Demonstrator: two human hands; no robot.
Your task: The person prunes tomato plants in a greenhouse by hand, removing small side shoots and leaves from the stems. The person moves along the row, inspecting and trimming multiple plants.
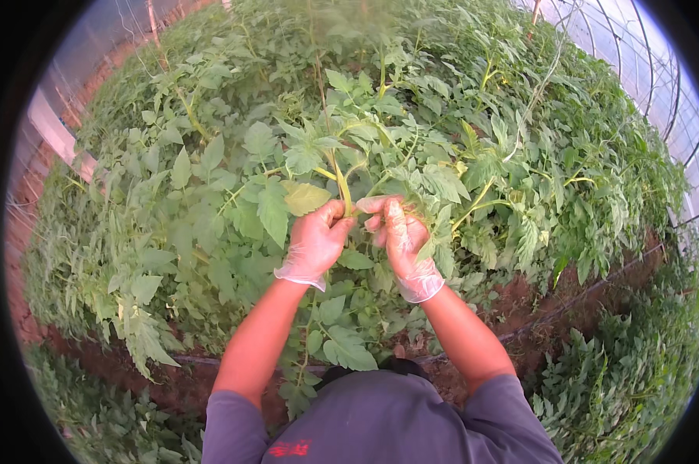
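A tomato plant's thick green stem point(343, 188) rises between my two hands, and a twine point(323, 93) runs upward from near it. My left hand point(320, 236), in a clear disposable glove, pinches the stem between thumb and fingers from the left. A yellowing leaf point(306, 198) lies just above its knuckles. My right hand point(399, 229), gloved the same way, is close against the stem's right side with curled fingers. Leafy shoots point(439, 182) lie beside and over it, and whether its fingers grip anything cannot be made out.
Dense tomato foliage point(199, 191) surrounds both hands. A dark irrigation hose point(535, 325) lies along the soil point(512, 298) before me. Pale string point(535, 98) hangs at the right, near the greenhouse's curved frame point(651, 58). A white post point(56, 130) leans at the left.
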